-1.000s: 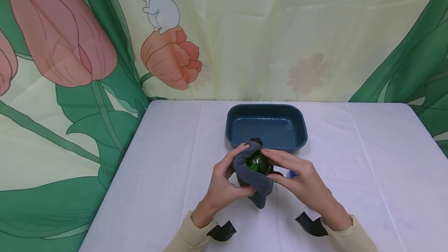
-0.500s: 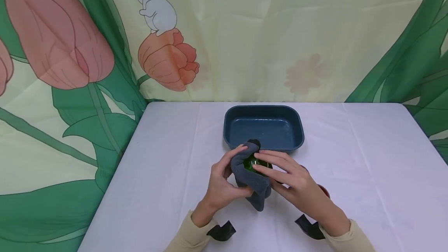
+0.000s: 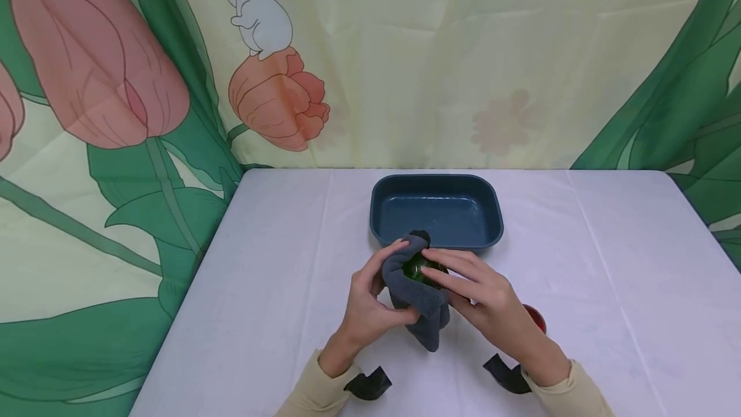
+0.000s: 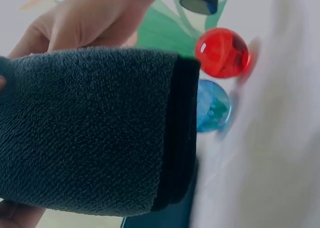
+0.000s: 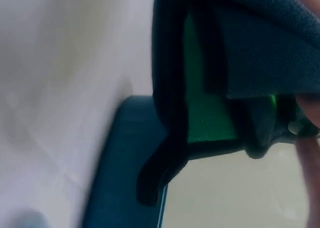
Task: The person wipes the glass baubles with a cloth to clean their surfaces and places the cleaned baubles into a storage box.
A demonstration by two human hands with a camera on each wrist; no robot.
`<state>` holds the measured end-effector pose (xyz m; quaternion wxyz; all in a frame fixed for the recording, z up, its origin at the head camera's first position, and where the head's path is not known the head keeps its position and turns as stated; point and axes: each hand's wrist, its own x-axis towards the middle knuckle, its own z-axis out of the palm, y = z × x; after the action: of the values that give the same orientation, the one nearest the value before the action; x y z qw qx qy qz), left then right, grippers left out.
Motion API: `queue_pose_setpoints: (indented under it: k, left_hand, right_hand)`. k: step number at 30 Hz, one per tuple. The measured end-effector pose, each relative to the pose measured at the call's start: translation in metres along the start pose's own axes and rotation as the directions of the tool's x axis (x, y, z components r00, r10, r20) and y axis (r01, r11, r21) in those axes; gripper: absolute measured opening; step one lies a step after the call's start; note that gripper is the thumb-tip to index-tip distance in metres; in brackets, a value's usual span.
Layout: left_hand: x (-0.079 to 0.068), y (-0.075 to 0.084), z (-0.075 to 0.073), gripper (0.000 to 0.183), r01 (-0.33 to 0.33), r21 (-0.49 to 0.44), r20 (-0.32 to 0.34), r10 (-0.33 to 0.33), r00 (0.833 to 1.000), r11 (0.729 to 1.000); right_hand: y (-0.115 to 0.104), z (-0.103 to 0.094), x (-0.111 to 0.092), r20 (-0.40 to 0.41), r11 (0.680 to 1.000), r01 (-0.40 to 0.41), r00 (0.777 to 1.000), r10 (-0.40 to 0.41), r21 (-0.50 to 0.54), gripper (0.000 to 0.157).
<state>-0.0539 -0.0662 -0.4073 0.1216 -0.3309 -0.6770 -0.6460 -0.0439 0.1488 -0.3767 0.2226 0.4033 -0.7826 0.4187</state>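
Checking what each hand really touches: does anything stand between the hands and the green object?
For the left hand, yes: the grey cloth, wrapped partly around the green object. For the right hand, nothing visible; its upper two fingers lie over the exposed green surface.

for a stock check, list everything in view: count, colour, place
cloth: 1, grey-blue, in left hand
round object: 1, green, partly inside cloth
tray: 1, dark blue, beyond cloth
red ball: 1, red, beside right hand
blue ball: 1, blue, beside red ball
tablecloth: 1, white, under tray
backdrop: 1, cream floral, behind tablecloth
sleeves: 2, beige, forearms
wrist pieces: 2, black, by sleeves
left hand: 1, bare, holding cloth
right hand: 1, bare, on round object
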Motion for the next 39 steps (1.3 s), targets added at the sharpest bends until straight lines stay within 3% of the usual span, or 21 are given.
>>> queue_pose_setpoints:
  k: [2, 5, 8, 10, 13, 17, 19, 21, 25, 30, 34, 37, 39]
  left_hand:
    - [-0.001, 0.0, 0.0, 0.083, -0.004, 0.018, 0.005, 0.004, 1.0, 1.0]
    - [-0.001, -0.001, -0.001, 0.083, -0.014, 0.04, 0.017, 0.013, 1.0, 0.999]
    - [0.001, -0.001, -0.001, 0.082, -0.022, 0.037, 0.018, 0.021, 1.0, 0.999]
    - [0.002, -0.001, 0.0, 0.082, -0.029, 0.037, 0.01, 0.029, 1.0, 0.999]
    - [0.004, -0.001, 0.002, 0.082, -0.036, 0.033, 0.01, 0.035, 0.999, 0.999]
    - [0.009, 0.0, 0.005, 0.081, -0.036, 0.015, 0.027, 0.036, 0.999, 0.999]
    - [0.009, -0.001, 0.006, 0.08, -0.037, 0.005, 0.027, 0.037, 0.999, 0.999]
    - [0.009, -0.001, 0.005, 0.079, -0.038, 0.002, 0.023, 0.038, 0.999, 0.999]
    - [0.009, -0.002, 0.004, 0.078, -0.037, -0.001, 0.018, 0.037, 0.999, 0.999]
    - [0.009, -0.002, 0.003, 0.075, -0.024, -0.004, 0.021, 0.024, 0.999, 1.0]
    - [0.008, -0.001, 0.001, 0.075, -0.006, -0.004, 0.035, 0.006, 0.999, 1.0]
    - [0.007, 0.0, 0.0, 0.078, 0.014, 0.007, 0.051, -0.014, 0.999, 1.0]
    - [0.006, 0.0, 0.0, 0.079, 0.026, 0.019, 0.056, -0.027, 0.998, 0.999]
  right_hand:
    - [-0.001, -0.002, -0.001, 0.02, 0.988, -0.126, 0.992, 0.124, 0.094, 0.038]
    - [-0.003, -0.005, -0.001, 0.063, 0.925, -0.317, 0.948, 0.311, 0.211, 0.052]
    - [-0.004, -0.007, -0.001, 0.103, 0.883, -0.41, 0.912, 0.397, 0.23, 0.063]
    - [-0.005, -0.009, -0.001, 0.112, 0.893, -0.407, 0.913, 0.392, 0.194, 0.064]
    - [-0.006, -0.013, -0.002, 0.099, 0.93, -0.352, 0.935, 0.342, 0.109, 0.059]
    - [-0.003, -0.017, -0.004, 0.035, 0.986, -0.151, 0.988, 0.153, -0.064, 0.041]
    - [-0.001, -0.017, -0.004, 0.006, 0.988, -0.029, 1.0, 0.031, -0.149, 0.042]
    - [0.0, -0.016, -0.003, -0.002, 0.971, 0.066, 0.998, -0.069, -0.228, 0.041]
    - [-0.002, -0.012, -0.003, 0.031, 0.953, 0.134, 0.991, -0.131, -0.27, 0.042]
    - [-0.002, -0.01, -0.002, 0.031, 0.953, 0.147, 0.989, -0.143, -0.264, 0.042]
    - [-0.001, -0.008, -0.004, 0.008, 0.973, 0.104, 0.995, -0.104, -0.207, 0.041]
    - [-0.001, -0.008, -0.007, -0.002, 0.996, -0.032, 0.999, 0.032, -0.08, 0.039]
    - [-0.001, -0.008, -0.007, 0.012, 0.984, -0.173, 0.985, 0.173, 0.031, 0.042]
